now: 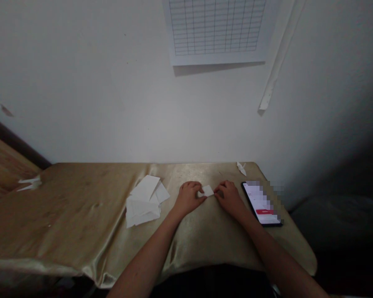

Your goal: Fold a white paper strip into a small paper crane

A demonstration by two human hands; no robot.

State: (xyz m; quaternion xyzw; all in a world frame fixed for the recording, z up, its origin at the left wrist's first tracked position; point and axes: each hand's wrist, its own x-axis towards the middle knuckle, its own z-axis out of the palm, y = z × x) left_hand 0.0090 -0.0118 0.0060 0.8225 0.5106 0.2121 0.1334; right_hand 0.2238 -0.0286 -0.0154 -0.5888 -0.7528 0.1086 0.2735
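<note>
We have the small paper on the cloth, between the sheets at left and the phone at right. Our left hand curves thumb and forefinger round its left end; whether they grip or merely steady it, we cannot tell. Our right hand pinches its right edge. To work well, we should keep the paper flat, match pressure on both sides and use light fingertips, since the wrinkled cloth could let it slide.
</note>
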